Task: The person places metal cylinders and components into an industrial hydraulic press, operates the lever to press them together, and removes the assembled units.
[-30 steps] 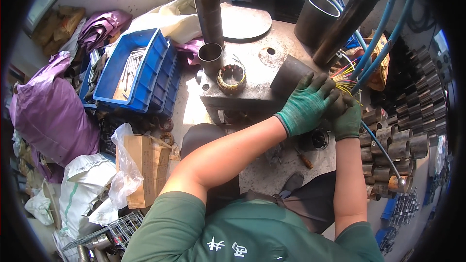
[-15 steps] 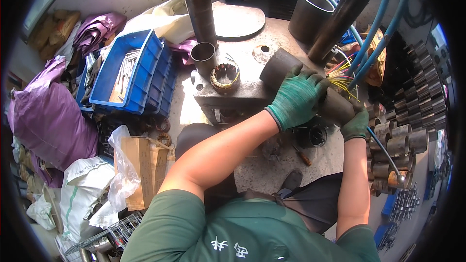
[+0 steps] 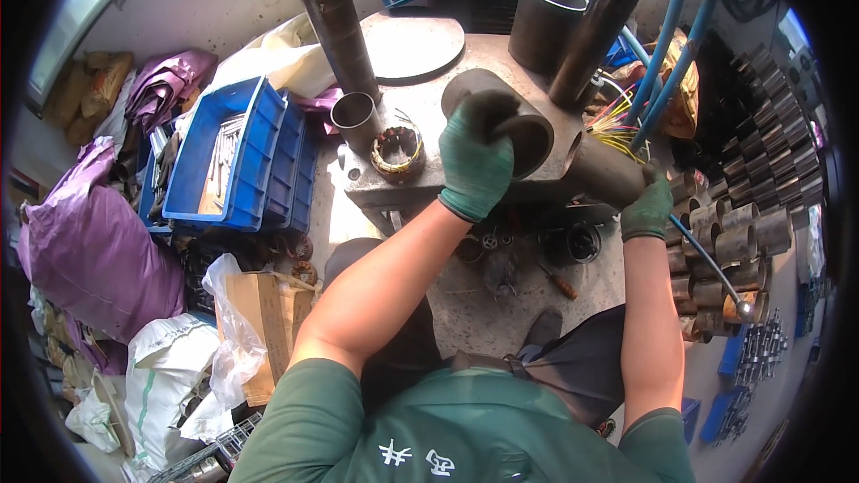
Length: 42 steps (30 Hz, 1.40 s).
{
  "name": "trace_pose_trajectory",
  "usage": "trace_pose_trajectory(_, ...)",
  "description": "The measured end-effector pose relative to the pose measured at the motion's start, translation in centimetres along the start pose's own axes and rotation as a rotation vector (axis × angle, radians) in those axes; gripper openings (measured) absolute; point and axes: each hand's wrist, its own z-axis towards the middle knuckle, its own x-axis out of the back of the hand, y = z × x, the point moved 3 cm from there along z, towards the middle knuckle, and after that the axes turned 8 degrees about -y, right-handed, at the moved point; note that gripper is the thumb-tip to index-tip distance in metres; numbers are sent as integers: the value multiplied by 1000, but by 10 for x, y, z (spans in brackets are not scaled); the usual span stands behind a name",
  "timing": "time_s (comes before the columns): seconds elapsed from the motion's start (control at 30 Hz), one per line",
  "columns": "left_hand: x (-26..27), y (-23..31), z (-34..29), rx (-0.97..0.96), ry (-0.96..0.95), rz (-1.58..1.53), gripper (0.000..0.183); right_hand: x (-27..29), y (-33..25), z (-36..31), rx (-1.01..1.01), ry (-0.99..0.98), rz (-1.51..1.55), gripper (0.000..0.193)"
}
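My left hand [image 3: 477,154], in a green glove, grips a short dark metal cylinder [image 3: 528,130] lying on its side on the grey press table [image 3: 501,54]. My right hand [image 3: 648,206], also gloved, holds a second dark metal tube [image 3: 601,170] with yellow and red wires [image 3: 616,123] sticking out of its far end. The two pieces lie apart, the tube to the right of the cylinder. A wound copper stator [image 3: 396,148] sits on the table to the left, beside an open steel sleeve [image 3: 354,113] under a vertical dark column [image 3: 333,9].
Blue crates [image 3: 234,156] with metal parts stand to the left, beside purple sacks [image 3: 89,246] and white bags [image 3: 165,376]. A big dark pipe [image 3: 548,22] stands on the table. Blue hoses [image 3: 667,45] hang at right. Rows of steel sleeves [image 3: 734,233] are stacked at right.
My left hand has slid left with the short cylinder, pulling it away from the wired tube. My right hand stayed on the tube and dropped slightly.
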Motion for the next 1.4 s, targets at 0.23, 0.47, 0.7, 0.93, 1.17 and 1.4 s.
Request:
trace_pose_trajectory(0.23, 33, -5, 44, 284, 206, -264, 40, -48, -3, -48, 835, -520, -475, 40)
trace_pose_trajectory(0.47, 43, -13, 43, -1, -121, 589, 26, -97, -39, -98, 1422, -766, -1274, 42)
trace_pose_trajectory(0.7, 109, 4, 37, 245, -162, 393, 28, -84, -28, -76, 1318, -606, -1235, 37)
trace_pose_trajectory(0.93, 138, 40, 13, 400, -422, 831, 22, -68, -28, -59, 720, -743, -1183, 23)
trace_pose_trajectory(1.17, 135, 24, -8, 420, -721, 1279, 42, -59, -24, -82, 284, -994, -1312, 28)
trace_pose_trajectory(1.4, 111, 33, -6, 774, -529, 173, 31, -56, -12, -121, 740, -1288, -1371, 38)
